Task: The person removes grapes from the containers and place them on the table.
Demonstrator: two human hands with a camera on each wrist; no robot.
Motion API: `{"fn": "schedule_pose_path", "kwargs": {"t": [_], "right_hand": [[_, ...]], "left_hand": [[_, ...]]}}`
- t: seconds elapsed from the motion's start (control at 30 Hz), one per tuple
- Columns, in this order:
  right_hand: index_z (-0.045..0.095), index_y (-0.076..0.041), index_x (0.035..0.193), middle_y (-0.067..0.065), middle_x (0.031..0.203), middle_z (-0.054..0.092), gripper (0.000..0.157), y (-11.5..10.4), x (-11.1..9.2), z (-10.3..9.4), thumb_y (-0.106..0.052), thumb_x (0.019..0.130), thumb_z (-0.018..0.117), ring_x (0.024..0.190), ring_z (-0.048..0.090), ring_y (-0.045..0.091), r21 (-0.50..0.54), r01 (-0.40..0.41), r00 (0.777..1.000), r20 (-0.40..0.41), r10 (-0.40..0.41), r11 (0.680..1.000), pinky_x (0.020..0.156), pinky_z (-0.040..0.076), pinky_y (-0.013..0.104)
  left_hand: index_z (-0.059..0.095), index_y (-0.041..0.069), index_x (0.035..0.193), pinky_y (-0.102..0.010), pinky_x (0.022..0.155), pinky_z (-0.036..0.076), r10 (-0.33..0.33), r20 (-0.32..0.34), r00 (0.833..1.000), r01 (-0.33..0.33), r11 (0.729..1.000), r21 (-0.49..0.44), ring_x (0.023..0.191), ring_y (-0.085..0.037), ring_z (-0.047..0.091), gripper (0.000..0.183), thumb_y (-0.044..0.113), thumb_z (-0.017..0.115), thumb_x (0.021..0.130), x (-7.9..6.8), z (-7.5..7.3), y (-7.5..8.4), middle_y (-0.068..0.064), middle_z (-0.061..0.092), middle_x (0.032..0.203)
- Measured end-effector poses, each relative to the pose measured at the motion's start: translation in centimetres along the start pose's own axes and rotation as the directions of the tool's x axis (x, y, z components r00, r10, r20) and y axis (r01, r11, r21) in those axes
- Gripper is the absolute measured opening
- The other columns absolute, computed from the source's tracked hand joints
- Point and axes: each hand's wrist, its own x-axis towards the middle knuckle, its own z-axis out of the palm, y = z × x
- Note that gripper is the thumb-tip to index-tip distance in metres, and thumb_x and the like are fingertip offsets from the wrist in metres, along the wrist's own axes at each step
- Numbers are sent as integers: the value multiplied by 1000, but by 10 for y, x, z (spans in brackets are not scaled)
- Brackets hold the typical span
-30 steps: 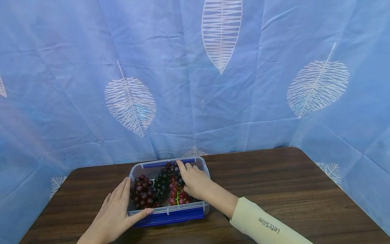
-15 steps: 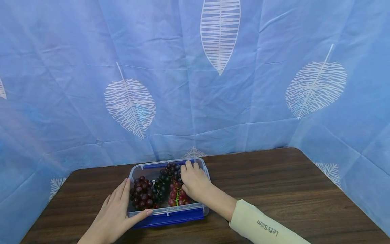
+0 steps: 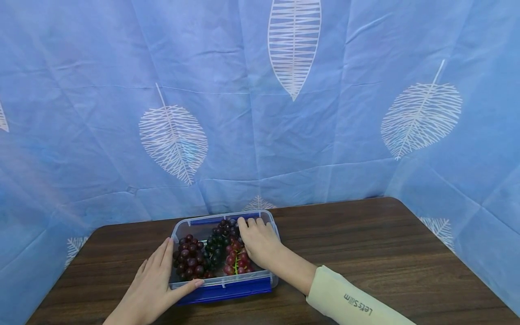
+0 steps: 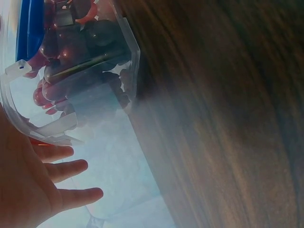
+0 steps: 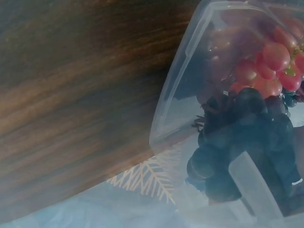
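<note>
A clear plastic food container (image 3: 188, 229) with blue side clips holds several bunches of grapes. Dark red grapes (image 3: 190, 257) lie at its left, black grapes (image 3: 217, 241) in the middle and back, and a lighter red bunch (image 3: 236, 259) with a green stem at front right. My left hand (image 3: 152, 277) rests with straight fingers along the container's left wall, its thumb on the front rim. My right hand (image 3: 260, 241) reaches into the back right part, fingers bent down beside the dark grapes (image 5: 251, 142). Its fingertips are hidden, so whether they pinch grapes is unclear.
The container stands near the back edge of a dark wooden table (image 3: 345, 243). A blue cloth (image 3: 227, 126) printed with white leaves hangs behind and around the table. A blue clip flap (image 3: 231, 290) hangs out along the container's front.
My right hand shifted slightly right and its fingers bent more, then it moved slightly back left over the dark grapes. My left hand and the container have stayed in place.
</note>
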Motion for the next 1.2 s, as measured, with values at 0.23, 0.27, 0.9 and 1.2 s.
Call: {"fn": "schedule_pose_path", "kwargs": {"t": [0.23,0.27,0.9,1.2], "right_hand": [[50,-10,137,9,118,67,56,1,1,-12,-27,90,76,103,65,26,-53,29,999,-13,-29,998,70,58,37],[51,-11,138,10,121,66,55,1,2,-14,-27,91,75,106,65,26,-58,34,999,-17,-35,998,72,59,38],[55,-11,136,12,121,66,46,13,-1,-51,-22,94,71,106,66,28,-52,41,998,-48,-43,998,77,59,40],[56,-7,132,14,116,68,41,28,-3,-63,-18,95,69,98,68,29,-67,53,984,-168,-64,996,70,59,38]], "left_hand": [[12,-10,157,-76,104,26,-3,13,1000,3,1000,-8,144,-55,23,123,81,51,84,0,-1,0,-33,14,161],[12,-10,157,-76,104,26,-2,14,1000,2,1000,-8,144,-55,23,123,81,51,84,0,-1,0,-34,15,161],[10,-9,157,-77,104,25,9,17,1000,-9,1000,-14,142,-58,24,122,81,52,84,1,-1,-1,-34,15,161],[11,-10,157,-77,104,26,-17,30,999,16,1000,11,142,-57,24,125,83,50,83,0,-1,0,-35,15,160]]}}
